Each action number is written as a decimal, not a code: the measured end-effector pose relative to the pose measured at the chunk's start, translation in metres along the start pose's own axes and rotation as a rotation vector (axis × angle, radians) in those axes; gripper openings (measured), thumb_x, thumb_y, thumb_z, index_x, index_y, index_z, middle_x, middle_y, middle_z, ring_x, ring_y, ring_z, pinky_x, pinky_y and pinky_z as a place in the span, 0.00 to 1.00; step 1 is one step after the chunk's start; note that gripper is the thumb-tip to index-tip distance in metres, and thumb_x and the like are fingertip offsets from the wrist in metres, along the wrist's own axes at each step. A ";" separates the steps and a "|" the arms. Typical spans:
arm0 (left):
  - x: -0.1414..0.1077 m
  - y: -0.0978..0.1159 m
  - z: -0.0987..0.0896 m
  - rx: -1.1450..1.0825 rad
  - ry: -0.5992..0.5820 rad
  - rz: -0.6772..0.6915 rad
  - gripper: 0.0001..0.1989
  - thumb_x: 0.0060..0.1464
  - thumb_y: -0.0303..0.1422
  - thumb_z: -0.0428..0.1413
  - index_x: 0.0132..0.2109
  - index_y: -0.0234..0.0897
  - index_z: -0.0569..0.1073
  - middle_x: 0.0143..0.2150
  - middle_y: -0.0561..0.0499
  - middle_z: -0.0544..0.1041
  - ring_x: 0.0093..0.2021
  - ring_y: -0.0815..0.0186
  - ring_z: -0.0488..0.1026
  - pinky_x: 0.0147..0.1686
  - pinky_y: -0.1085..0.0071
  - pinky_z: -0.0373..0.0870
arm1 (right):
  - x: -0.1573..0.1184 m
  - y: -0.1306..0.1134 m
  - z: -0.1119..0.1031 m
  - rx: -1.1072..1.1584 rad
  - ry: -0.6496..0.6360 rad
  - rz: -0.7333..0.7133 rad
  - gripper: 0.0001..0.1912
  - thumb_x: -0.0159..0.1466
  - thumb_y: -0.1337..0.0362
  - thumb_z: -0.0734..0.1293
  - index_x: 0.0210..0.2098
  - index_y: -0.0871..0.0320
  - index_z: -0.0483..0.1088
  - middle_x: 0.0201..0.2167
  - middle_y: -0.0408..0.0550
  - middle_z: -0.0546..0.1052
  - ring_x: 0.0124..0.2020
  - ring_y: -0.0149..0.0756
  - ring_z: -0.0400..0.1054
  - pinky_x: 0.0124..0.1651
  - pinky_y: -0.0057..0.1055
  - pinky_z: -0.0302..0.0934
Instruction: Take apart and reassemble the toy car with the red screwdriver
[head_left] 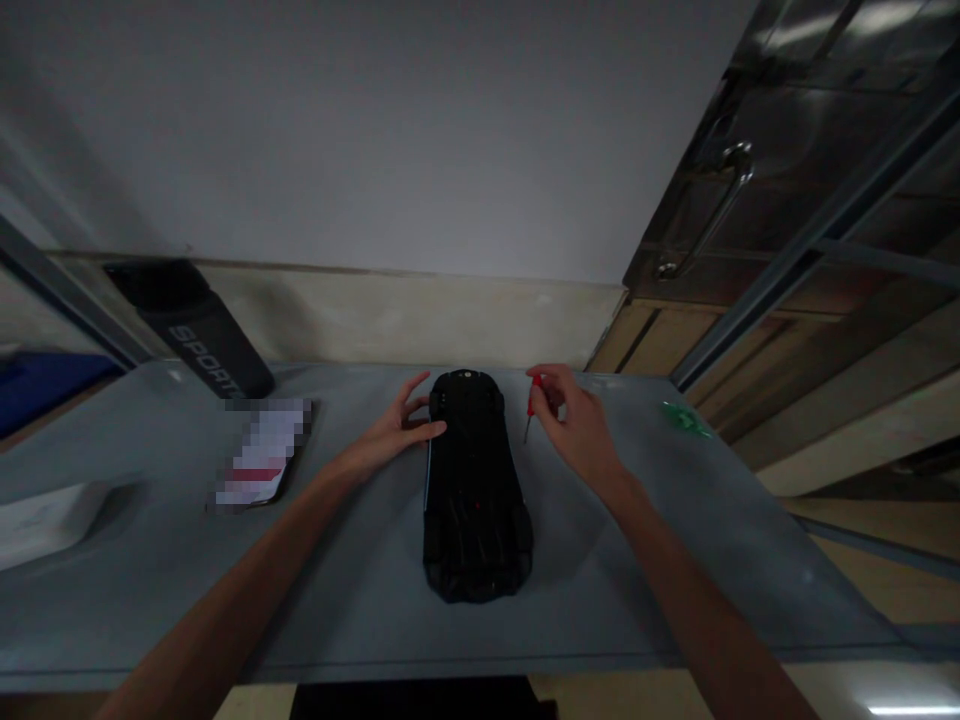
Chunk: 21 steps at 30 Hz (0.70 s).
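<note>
A black toy car [477,480] lies upside down on the grey table [360,620], its wheels and underside facing up. My left hand [401,425] is at the car's upper left side, thumb over the edge and fingers spread, touching it. To the right of the car, my right hand [574,415] pinches a small screwdriver [535,390] by its red handle. Its thin metal tip points down, apart from the car and above the table.
A black bottle [199,330] leans at the back left, with a phone [262,455] in front of it. A white object [49,522] lies at the far left edge. Small green items [685,419] are at the right. A wall runs behind the table.
</note>
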<state>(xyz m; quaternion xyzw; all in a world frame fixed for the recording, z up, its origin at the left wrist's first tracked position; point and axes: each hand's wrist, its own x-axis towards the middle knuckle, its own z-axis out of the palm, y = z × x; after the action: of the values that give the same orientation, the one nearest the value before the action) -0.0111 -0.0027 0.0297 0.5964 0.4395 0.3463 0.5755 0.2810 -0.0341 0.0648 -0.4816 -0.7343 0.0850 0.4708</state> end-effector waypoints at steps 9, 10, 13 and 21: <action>0.004 -0.006 0.002 -0.071 0.020 -0.016 0.43 0.60 0.38 0.65 0.77 0.48 0.57 0.76 0.41 0.65 0.72 0.45 0.68 0.63 0.51 0.72 | -0.007 -0.009 0.004 0.018 0.029 -0.127 0.08 0.72 0.62 0.64 0.51 0.51 0.69 0.32 0.41 0.78 0.27 0.33 0.71 0.35 0.31 0.67; 0.005 -0.006 0.002 -0.065 0.022 -0.021 0.42 0.60 0.37 0.65 0.77 0.48 0.57 0.76 0.41 0.65 0.72 0.45 0.68 0.63 0.52 0.73 | -0.008 -0.010 0.005 0.010 0.035 -0.131 0.08 0.73 0.62 0.64 0.51 0.51 0.69 0.32 0.41 0.78 0.27 0.33 0.71 0.35 0.31 0.67; 0.005 -0.008 0.001 -0.033 0.010 -0.022 0.42 0.60 0.41 0.65 0.76 0.50 0.58 0.77 0.42 0.64 0.73 0.45 0.67 0.65 0.51 0.72 | -0.008 -0.010 0.006 0.002 0.058 -0.141 0.08 0.73 0.62 0.64 0.50 0.51 0.69 0.31 0.41 0.78 0.28 0.33 0.72 0.35 0.31 0.68; 0.010 -0.015 -0.002 -0.024 -0.010 0.014 0.44 0.59 0.45 0.65 0.76 0.49 0.57 0.78 0.41 0.61 0.74 0.48 0.65 0.71 0.49 0.66 | -0.010 -0.011 0.008 -0.021 0.027 -0.181 0.09 0.74 0.63 0.63 0.52 0.52 0.70 0.33 0.43 0.79 0.29 0.33 0.73 0.36 0.32 0.68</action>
<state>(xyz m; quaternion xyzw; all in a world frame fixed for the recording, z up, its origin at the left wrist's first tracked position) -0.0111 0.0061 0.0138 0.5941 0.4281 0.3525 0.5826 0.2691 -0.0452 0.0604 -0.4191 -0.7692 0.0279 0.4815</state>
